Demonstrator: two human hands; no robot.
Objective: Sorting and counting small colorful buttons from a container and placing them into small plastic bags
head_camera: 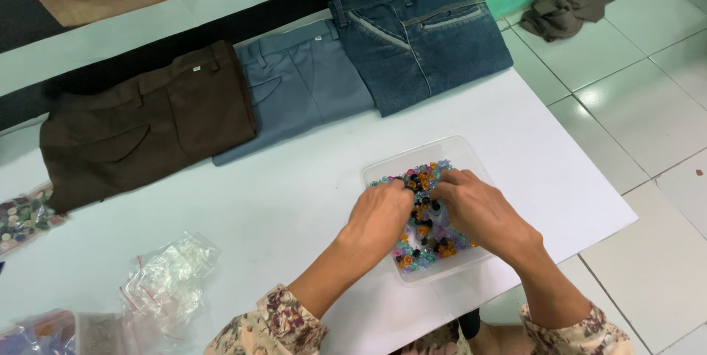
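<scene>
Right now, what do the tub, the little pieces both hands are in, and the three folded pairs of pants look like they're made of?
Tub: clear plastic, likely; the table shows through it.
Little pieces: probably glossy plastic beads or buttons, in mixed colours.
Blue pants: denim, with visible contrast stitching.
Grey pants and brown pants: smooth matte woven cloth, possibly cotton twill.

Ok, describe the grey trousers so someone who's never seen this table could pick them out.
On the white table, three folded pairs lie in a row along the far edge. The grey trousers are the middle pair, between the brown trousers and the blue jeans, and are the only pale, slate-coloured pair.
</scene>
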